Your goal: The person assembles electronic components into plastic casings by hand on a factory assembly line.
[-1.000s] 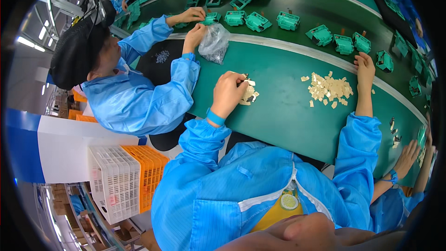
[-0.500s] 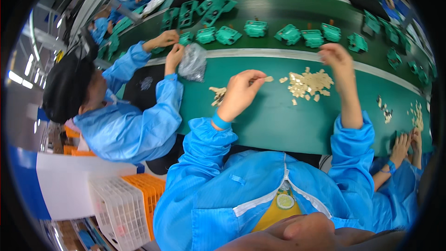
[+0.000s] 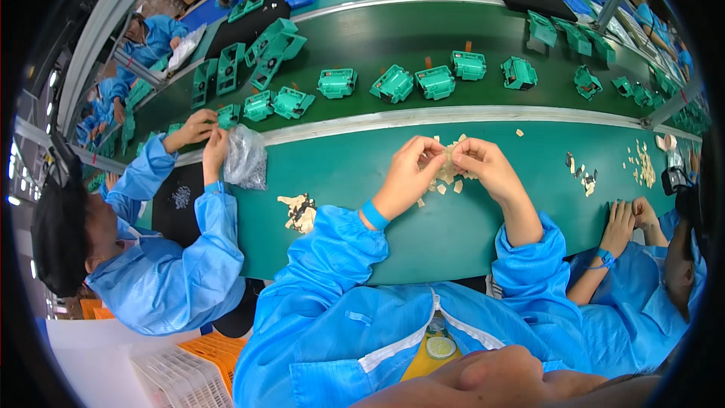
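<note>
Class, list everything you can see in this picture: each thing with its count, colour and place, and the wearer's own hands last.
small flat pieces: several, beige, on the bench between the two hands
second pile of pieces: one, beige and dark, left of the left forearm
far pieces: scattered, beige, right end of bench
plastic housings: many, green, on the dark belt behind
clear bag: one, by the co-worker's hands
workbench: one, green
co-workers: in blue coats, on both sides
crate: one, orange, lower left
left hand: fingers pinching pieces
right hand: fingers pinching pieces
</note>
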`<state>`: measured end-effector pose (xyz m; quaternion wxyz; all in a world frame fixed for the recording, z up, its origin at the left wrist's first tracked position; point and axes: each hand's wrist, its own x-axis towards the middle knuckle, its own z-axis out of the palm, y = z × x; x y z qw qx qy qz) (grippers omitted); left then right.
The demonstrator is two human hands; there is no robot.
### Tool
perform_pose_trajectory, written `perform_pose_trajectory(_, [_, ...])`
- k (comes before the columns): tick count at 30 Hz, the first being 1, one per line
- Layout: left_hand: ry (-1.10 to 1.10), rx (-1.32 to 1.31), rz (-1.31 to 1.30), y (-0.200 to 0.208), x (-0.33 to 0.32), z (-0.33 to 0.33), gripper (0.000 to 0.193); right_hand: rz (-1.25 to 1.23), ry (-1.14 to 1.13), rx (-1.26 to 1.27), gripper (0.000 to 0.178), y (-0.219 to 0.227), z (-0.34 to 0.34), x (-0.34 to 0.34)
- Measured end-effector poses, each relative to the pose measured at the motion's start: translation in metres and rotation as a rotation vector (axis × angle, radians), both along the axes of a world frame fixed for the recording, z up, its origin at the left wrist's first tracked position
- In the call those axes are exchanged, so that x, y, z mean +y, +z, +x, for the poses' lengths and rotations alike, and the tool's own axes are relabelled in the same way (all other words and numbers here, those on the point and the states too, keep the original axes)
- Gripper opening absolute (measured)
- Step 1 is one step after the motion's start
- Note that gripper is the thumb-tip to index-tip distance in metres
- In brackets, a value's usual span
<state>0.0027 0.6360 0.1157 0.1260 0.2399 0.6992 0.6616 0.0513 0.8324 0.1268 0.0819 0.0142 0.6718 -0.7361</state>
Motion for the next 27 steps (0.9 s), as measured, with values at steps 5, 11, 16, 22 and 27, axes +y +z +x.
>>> perform_pose_trajectory(5, [0.205, 0.654, -0.181, -0.003, 0.001, -0.002, 0.013, -0.013, -0.097, -0.011, 0.014, -0.009, 0.002, -0.004])
perform_pose_trajectory(11, [0.218, 0.725, -0.223, -0.007, -0.001, -0.005, 0.009, -0.062, -0.103, -0.004, 0.014, -0.009, 0.004, -0.012])
perform_pose_trajectory(16, [0.245, 0.862, -0.300, -0.008, 0.003, 0.002, 0.008, 0.258, -0.188, 0.125, 0.010, -0.015, 0.009, -0.019])
perform_pose_trajectory(22, [0.215, 0.901, -0.347, -0.014, 0.004, 0.003, 0.010, 0.594, -0.177, 0.316, 0.008, -0.010, 0.012, -0.019])
perform_pose_trajectory(27, [0.200, 0.855, -0.307, -0.019, 0.008, 0.002, 0.010, 0.470, -0.167, 0.204, 0.009, -0.016, 0.013, -0.012])
